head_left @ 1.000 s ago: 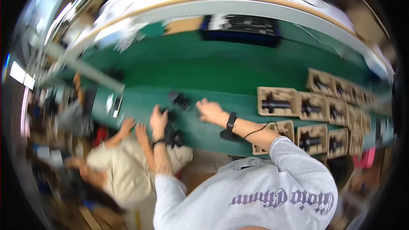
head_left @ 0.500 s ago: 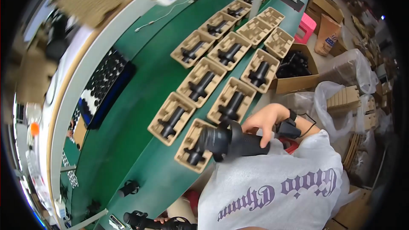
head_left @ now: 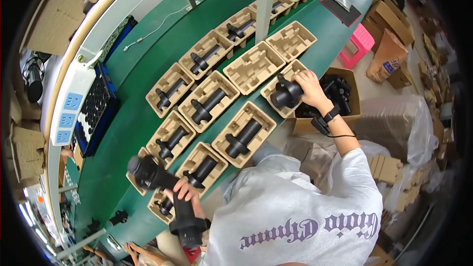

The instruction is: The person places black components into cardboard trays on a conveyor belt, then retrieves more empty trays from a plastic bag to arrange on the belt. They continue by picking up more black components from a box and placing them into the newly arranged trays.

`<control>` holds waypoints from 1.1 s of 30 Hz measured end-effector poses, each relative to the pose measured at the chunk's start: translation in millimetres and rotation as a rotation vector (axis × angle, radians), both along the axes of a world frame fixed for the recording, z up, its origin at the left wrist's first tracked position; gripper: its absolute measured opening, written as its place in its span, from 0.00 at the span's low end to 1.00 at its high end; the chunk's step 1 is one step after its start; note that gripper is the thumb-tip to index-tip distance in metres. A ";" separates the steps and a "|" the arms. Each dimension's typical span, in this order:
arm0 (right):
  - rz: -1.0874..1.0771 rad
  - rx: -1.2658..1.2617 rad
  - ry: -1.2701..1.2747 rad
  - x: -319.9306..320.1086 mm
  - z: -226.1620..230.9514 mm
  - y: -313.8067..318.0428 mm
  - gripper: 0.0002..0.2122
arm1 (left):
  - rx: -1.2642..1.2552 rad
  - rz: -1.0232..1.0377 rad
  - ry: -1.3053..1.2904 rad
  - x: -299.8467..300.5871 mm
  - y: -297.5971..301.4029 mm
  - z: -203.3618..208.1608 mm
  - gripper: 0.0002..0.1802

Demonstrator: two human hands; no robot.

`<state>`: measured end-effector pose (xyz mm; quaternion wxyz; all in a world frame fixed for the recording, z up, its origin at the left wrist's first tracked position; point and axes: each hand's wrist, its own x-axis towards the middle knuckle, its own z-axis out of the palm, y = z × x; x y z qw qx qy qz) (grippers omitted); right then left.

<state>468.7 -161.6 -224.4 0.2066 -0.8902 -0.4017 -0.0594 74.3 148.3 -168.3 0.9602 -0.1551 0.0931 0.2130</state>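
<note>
My right hand (head_left: 307, 88), with a black device strapped at its wrist, grips a black tube-shaped device with a wide round head (head_left: 286, 94). It is tilted over a brown moulded-pulp tray (head_left: 269, 91), partly inside it; whether it touches the bottom is hidden. Closer to me, my left hand (head_left: 189, 198) is wrapped round black tube-shaped devices. One black device (head_left: 148, 172) points up and left over the trays, and another black device (head_left: 189, 224) with a ring collar hangs down by my chest. Between my hands, a pulp tray (head_left: 268, 113) holds a similar device.
Rows of pulp trays, most with black devices, line the green bench (head_left: 217, 0); two empty trays (head_left: 253, 66) stand ahead. A metal post (head_left: 266, 5) rises among them. On the right are an open carton (head_left: 352, 108) of black parts and a pink stool (head_left: 357, 44). Another person's hands (head_left: 140, 253) show below.
My right hand has carried its device away from my chest to a farther tray. My left hand has come up from the lower edge with black devices. The view has shifted.
</note>
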 end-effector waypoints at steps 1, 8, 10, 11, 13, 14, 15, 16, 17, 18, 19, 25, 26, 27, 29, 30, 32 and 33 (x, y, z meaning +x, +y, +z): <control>0.012 -0.072 -0.022 5.1 -6.2 1.4 0.23 | -0.023 -0.039 0.012 16.4 -6.8 -1.8 0.27; -0.012 0.100 0.074 -1.2 -38.3 7.8 0.20 | -0.108 -0.411 -0.040 91.5 -66.0 -41.8 0.29; 0.053 -0.110 0.081 -15.9 -50.4 11.2 0.21 | -0.128 -0.550 -0.014 114.0 -77.5 -39.0 0.30; 0.030 -0.056 0.098 -23.8 -58.6 13.6 0.22 | -0.122 -0.636 0.003 127.8 -81.9 -31.5 0.30; 0.079 0.036 0.232 -33.1 -31.9 26.4 0.27 | -0.088 -0.743 0.004 138.7 -89.0 -44.4 0.30; 0.223 0.187 0.338 -38.3 -16.5 35.9 0.29 | -0.089 -0.761 0.000 146.1 -94.2 -45.2 0.30; 0.347 0.331 0.445 -47.2 -4.5 41.5 0.31 | -0.098 -0.800 -0.005 158.1 -102.7 -41.4 0.30; 0.392 0.502 0.876 -62.5 3.1 54.0 0.32 | -0.085 -0.821 -0.055 163.3 -109.9 -39.8 0.30; 0.555 0.649 1.408 -78.0 19.1 62.0 0.31 | -0.122 -0.870 -0.076 166.0 -115.9 -42.1 0.29; 0.556 0.647 1.523 -82.0 27.4 67.8 0.32 | -0.136 -0.868 -0.114 168.4 -123.8 -45.3 0.29; 0.553 0.640 1.638 -82.9 32.3 70.6 0.33 | -0.149 -0.866 -0.154 168.6 -129.7 -46.7 0.29; 0.819 0.356 1.804 -47.6 38.0 85.2 0.33 | 0.024 -0.924 -0.227 170.6 -138.2 -43.3 0.34; 0.774 0.389 1.692 -44.1 37.2 89.0 0.33 | -0.009 -0.939 -0.142 171.6 -136.1 -39.3 0.35; 0.730 0.422 1.576 -38.0 36.1 94.5 0.32 | -0.041 -0.954 -0.057 172.2 -132.8 -36.5 0.35; 0.590 0.538 0.968 -13.4 31.3 108.9 0.31 | 0.094 -0.856 -0.001 162.4 -126.3 -41.3 0.32; 0.460 0.544 0.639 2.9 24.9 116.8 0.31 | 0.079 -0.815 0.032 155.4 -121.0 -48.0 0.31; 0.230 0.310 -0.017 35.2 9.8 124.0 0.28 | 0.009 -0.732 0.064 138.7 -114.0 -49.3 0.29; 0.247 0.335 -0.133 49.3 -1.8 126.3 0.25 | 0.009 -0.729 0.061 130.9 -112.6 -51.7 0.29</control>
